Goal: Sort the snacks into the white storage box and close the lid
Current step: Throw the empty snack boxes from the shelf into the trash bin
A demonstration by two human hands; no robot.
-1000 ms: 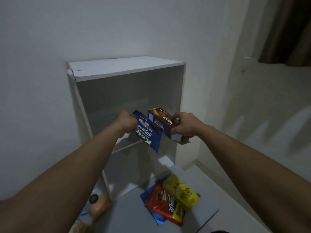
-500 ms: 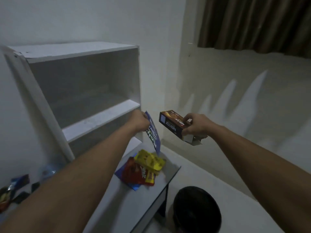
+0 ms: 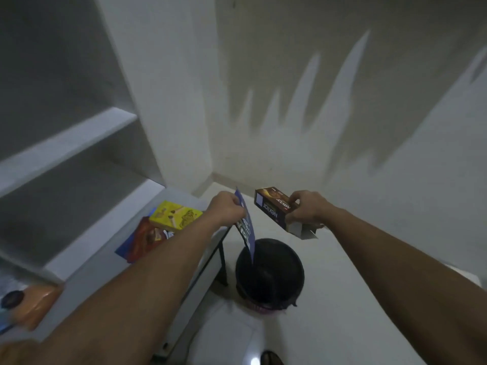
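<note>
Two bare forearms are seen reaching forward from a head-worn camera. The left hand (image 3: 227,208) is clenched on the top edge of a flat blue snack packet (image 3: 245,225), which hangs down edge-on directly above a round black bin (image 3: 269,275) standing on the pale floor. The right hand (image 3: 307,210) is grasping a brown snack carton (image 3: 274,206), held tilted in the air just beside the packet; the carton's near end flap (image 3: 303,231) is seen hanging open.

Further snacks are left on the white surface (image 3: 110,280) to the left: a yellow packet (image 3: 175,216) lying on top of a red packet (image 3: 147,238), with a blue one partly showing beneath. A white open-fronted shelf unit (image 3: 66,143) stands on the same surface. An orange-wrapped object (image 3: 37,304) is blurred at the lower left. No white storage box with a lid can be identified for certain in this view.

Several risks can be judged. If the left grasp is loosened, the blue packet would likely fall into the bin. Contents could slide out through the carton's open flap if it is tipped further. With both hands occupied, a lid could not be handled until something is set down.
</note>
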